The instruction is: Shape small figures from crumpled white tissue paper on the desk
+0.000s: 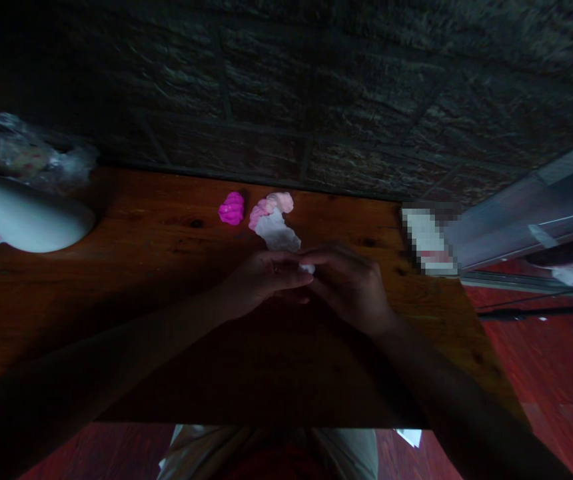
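Close together over the wooden table, my left hand (266, 280) and my right hand (349, 283) are both closed, with a small piece of white modelling clay (307, 268) between their fingertips. Part of that piece is hidden by the fingers. Just beyond them lies a flattened, uneven lump of white modelling clay (277, 231). Two-toned light pink modelling clay (265, 209) touches its far side. A little to the left, apart from these, sits a bright magenta lump of modelling clay (232, 209) with a ridged surface.
The wooden table (166, 213) meets a dark stone-patterned wall (266, 93) at the back. On the left are a white rounded object (41, 217) and crumpled clear plastic (31, 157). At the right edge stand a blurred-out box (429, 240) and a translucent panel (521, 213).
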Action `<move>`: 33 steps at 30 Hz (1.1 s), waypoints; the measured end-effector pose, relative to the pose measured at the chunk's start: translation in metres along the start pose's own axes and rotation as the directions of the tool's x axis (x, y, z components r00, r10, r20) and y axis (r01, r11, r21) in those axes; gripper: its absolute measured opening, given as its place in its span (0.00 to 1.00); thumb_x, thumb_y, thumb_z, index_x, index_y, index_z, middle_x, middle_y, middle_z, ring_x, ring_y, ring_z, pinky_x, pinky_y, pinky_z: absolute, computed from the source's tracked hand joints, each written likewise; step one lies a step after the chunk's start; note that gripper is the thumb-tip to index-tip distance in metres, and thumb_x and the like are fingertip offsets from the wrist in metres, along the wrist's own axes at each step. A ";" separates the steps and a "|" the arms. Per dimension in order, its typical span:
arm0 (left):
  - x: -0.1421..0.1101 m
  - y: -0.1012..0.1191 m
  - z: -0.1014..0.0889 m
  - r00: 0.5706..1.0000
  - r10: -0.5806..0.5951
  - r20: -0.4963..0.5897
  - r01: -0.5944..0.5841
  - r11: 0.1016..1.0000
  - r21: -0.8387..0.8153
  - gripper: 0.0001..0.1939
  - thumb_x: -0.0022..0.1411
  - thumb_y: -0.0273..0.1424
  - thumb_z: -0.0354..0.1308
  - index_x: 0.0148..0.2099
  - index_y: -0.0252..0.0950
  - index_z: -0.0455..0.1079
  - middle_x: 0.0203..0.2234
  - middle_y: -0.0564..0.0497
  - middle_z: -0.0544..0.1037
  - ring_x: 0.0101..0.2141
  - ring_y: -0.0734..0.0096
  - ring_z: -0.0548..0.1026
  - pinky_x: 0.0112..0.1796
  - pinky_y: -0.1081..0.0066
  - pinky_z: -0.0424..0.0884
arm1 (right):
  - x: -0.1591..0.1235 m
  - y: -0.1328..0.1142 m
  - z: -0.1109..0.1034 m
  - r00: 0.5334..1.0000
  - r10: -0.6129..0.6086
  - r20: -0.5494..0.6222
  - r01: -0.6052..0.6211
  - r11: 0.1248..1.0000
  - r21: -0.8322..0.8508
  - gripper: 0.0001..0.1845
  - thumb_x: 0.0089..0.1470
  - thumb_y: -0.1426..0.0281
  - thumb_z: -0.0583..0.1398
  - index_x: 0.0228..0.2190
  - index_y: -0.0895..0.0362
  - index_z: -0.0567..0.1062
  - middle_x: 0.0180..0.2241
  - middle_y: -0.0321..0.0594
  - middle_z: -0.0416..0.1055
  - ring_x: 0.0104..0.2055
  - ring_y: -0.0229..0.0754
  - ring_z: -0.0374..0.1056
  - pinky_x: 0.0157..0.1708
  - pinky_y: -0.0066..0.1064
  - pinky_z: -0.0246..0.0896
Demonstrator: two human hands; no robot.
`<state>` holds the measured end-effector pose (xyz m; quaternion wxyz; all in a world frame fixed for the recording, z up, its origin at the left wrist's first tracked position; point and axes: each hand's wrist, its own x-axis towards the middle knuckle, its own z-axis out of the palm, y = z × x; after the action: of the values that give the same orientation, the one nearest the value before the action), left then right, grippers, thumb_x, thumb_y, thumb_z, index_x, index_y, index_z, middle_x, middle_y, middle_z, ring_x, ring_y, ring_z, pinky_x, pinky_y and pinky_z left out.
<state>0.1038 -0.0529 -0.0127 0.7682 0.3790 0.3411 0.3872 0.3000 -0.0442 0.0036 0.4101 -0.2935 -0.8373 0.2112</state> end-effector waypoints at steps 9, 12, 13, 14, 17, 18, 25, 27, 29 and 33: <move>-0.005 0.001 0.004 0.999 0.025 0.025 -0.027 0.995 0.095 0.18 0.57 0.40 0.74 0.44 0.32 0.80 0.35 0.50 0.82 0.33 0.70 0.80 0.34 0.69 0.82 | 0.001 0.003 -0.002 0.998 -0.046 0.047 0.047 0.999 -0.023 0.14 0.63 0.71 0.66 0.50 0.53 0.80 0.47 0.45 0.83 0.49 0.46 0.79 0.48 0.38 0.76; -0.005 0.002 0.004 0.999 0.024 0.038 -0.028 0.993 0.117 0.18 0.58 0.39 0.73 0.44 0.32 0.81 0.35 0.49 0.82 0.33 0.69 0.80 0.33 0.69 0.82 | 0.000 0.003 -0.002 0.999 -0.033 0.042 0.033 0.999 0.006 0.11 0.63 0.71 0.66 0.47 0.51 0.81 0.44 0.42 0.83 0.47 0.45 0.80 0.47 0.38 0.76; -0.006 0.002 0.005 0.999 0.022 0.041 -0.027 0.992 0.124 0.18 0.57 0.40 0.73 0.44 0.32 0.81 0.34 0.49 0.82 0.33 0.70 0.80 0.33 0.69 0.82 | 0.000 0.002 -0.002 0.999 -0.021 0.031 0.021 1.000 0.007 0.10 0.62 0.71 0.66 0.45 0.51 0.82 0.43 0.41 0.84 0.46 0.45 0.80 0.46 0.38 0.76; -0.006 0.003 0.006 0.999 0.022 0.043 -0.027 0.991 0.133 0.18 0.57 0.40 0.73 0.44 0.32 0.80 0.34 0.50 0.81 0.32 0.70 0.80 0.32 0.69 0.82 | -0.001 0.001 -0.001 1.000 -0.005 0.020 0.004 1.000 0.002 0.09 0.61 0.71 0.67 0.44 0.51 0.82 0.42 0.41 0.84 0.45 0.45 0.80 0.46 0.38 0.76; -0.006 0.003 0.007 0.999 0.026 0.038 -0.032 0.985 0.171 0.20 0.57 0.43 0.73 0.43 0.31 0.80 0.35 0.49 0.81 0.30 0.72 0.78 0.29 0.71 0.81 | -0.001 -0.002 0.000 0.999 0.034 0.012 -0.034 0.999 -0.023 0.06 0.60 0.71 0.68 0.40 0.52 0.81 0.40 0.41 0.84 0.43 0.45 0.80 0.45 0.37 0.76; -0.006 0.003 0.007 0.999 0.028 0.027 -0.032 0.983 0.181 0.21 0.57 0.44 0.73 0.42 0.31 0.80 0.35 0.49 0.80 0.30 0.72 0.78 0.29 0.71 0.81 | -0.001 -0.002 0.000 0.999 0.040 0.018 -0.039 0.999 -0.030 0.06 0.60 0.71 0.68 0.40 0.53 0.81 0.40 0.41 0.84 0.44 0.45 0.80 0.45 0.37 0.76; -0.003 -0.003 0.000 0.997 0.044 0.059 -0.048 0.997 0.066 0.20 0.59 0.43 0.72 0.43 0.32 0.80 0.34 0.50 0.77 0.34 0.68 0.78 0.28 0.71 0.82 | -0.001 0.003 0.000 0.993 0.037 0.108 -0.053 0.987 0.153 0.19 0.61 0.74 0.67 0.53 0.51 0.79 0.54 0.46 0.81 0.55 0.45 0.78 0.55 0.40 0.74; -0.002 -0.004 -0.001 0.996 0.036 0.077 -0.040 0.998 0.049 0.18 0.60 0.41 0.72 0.45 0.33 0.80 0.37 0.49 0.77 0.35 0.67 0.78 0.29 0.69 0.82 | -0.002 0.004 0.001 0.995 0.064 0.081 -0.078 0.982 0.174 0.14 0.60 0.74 0.67 0.48 0.51 0.81 0.51 0.44 0.82 0.52 0.45 0.79 0.53 0.40 0.75; -0.002 -0.004 -0.001 0.995 0.025 0.101 -0.029 0.998 0.047 0.18 0.60 0.40 0.72 0.47 0.33 0.80 0.36 0.49 0.77 0.36 0.68 0.78 0.30 0.68 0.83 | -0.002 0.003 0.003 0.996 0.086 0.036 -0.091 0.984 0.153 0.09 0.58 0.73 0.69 0.42 0.52 0.81 0.47 0.43 0.83 0.49 0.45 0.80 0.51 0.39 0.76; -0.002 -0.004 0.000 0.995 0.019 0.096 -0.020 1.000 0.014 0.18 0.59 0.39 0.73 0.46 0.33 0.80 0.36 0.49 0.77 0.34 0.69 0.78 0.32 0.69 0.83 | -0.001 0.000 0.003 0.993 0.108 0.042 -0.111 0.989 0.099 0.06 0.59 0.72 0.69 0.40 0.53 0.80 0.46 0.44 0.83 0.48 0.45 0.80 0.49 0.39 0.76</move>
<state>0.1045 -0.0563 -0.0159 0.7772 0.4061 0.3028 0.3734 0.2983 -0.0452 0.0012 0.3971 -0.3139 -0.8154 0.2809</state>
